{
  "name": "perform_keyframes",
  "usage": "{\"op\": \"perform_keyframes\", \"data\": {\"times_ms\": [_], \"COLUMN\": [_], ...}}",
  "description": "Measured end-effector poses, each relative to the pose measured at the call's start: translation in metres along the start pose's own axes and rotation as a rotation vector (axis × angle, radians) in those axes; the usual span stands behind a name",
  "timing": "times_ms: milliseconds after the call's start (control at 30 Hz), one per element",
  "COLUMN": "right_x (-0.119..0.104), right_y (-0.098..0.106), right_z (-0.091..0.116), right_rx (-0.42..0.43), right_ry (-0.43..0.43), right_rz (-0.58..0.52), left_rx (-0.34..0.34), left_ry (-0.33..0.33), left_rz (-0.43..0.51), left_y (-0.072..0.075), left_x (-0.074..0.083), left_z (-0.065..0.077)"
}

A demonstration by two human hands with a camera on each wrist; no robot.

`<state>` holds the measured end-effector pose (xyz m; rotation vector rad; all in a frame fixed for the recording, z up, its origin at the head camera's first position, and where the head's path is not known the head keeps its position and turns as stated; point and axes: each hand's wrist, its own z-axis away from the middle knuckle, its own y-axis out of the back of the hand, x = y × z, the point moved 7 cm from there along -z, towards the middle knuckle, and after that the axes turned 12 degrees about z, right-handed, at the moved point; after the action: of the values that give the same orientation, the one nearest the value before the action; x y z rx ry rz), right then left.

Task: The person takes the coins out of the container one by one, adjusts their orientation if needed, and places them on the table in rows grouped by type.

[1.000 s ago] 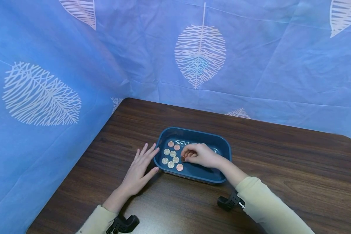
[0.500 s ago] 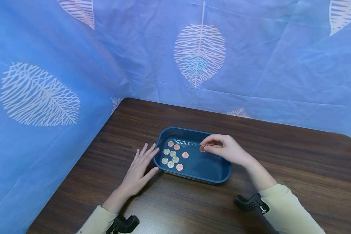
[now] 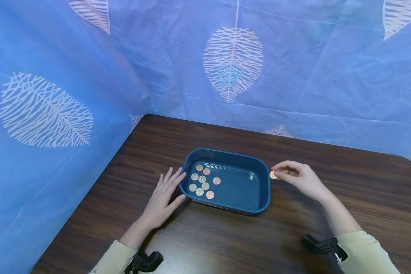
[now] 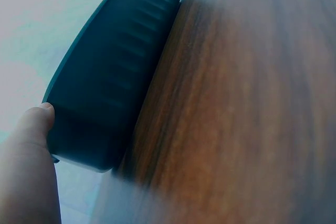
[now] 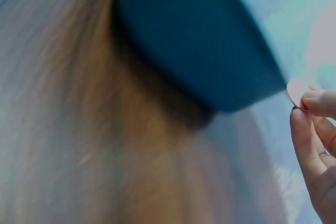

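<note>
A dark blue rectangular tray (image 3: 239, 198) stands on the table. Several silver coins (image 3: 205, 186) and several copper coins (image 3: 217, 181) lie spread over the left part of its floor. My right hand (image 3: 303, 180) is just off the tray's right end, pinching one copper coin (image 3: 273, 175) between thumb and fingers; the right wrist view also shows this coin (image 5: 297, 93) near the tray's rim. At the opposite end, my left hand (image 3: 162, 201) has its fingers straight and spread, with fingertips on the tray's left rim. In the left wrist view, its thumb (image 4: 34, 135) touches the tray wall (image 4: 110, 72).
The dark wood table (image 3: 346, 175) extends to the right of the tray and in front of it. Behind and to the left hangs a blue cloth (image 3: 294, 68) with white leaf prints. Black wrist cameras (image 3: 323, 245) are strapped to both forearms.
My right hand has lifted a copper coin out of the tray and carried it right, past the tray's right rim. My left hand and the tray have stayed in place.
</note>
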<state>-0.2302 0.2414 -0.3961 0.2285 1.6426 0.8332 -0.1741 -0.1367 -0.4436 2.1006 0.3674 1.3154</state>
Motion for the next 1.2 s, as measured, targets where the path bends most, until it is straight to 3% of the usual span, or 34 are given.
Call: {"op": "perform_keyframes", "data": {"times_ms": [200,367,700,1200], "right_x": [0.032,0.043,0.041,0.036], "right_y": [-0.004,-0.007,-0.008,-0.01], "right_z": [0.005,0.005,0.006,0.005], "right_rx": [0.019,0.025,0.091,0.111], "right_ry": [-0.114,-0.138,-0.096,-0.115], "right_rz": [0.03,0.13,0.359,0.425], "left_rx": [-0.005,-0.005,-0.007,-0.003], "left_ry": [0.008,0.015,0.011,0.005], "left_rz": [0.007,0.008,0.021,0.007], "left_y": [0.0,0.0,-0.001,0.0], "left_x": [0.0,-0.001,-0.001,0.0], "left_z": [0.0,-0.001,-0.001,-0.001]}}
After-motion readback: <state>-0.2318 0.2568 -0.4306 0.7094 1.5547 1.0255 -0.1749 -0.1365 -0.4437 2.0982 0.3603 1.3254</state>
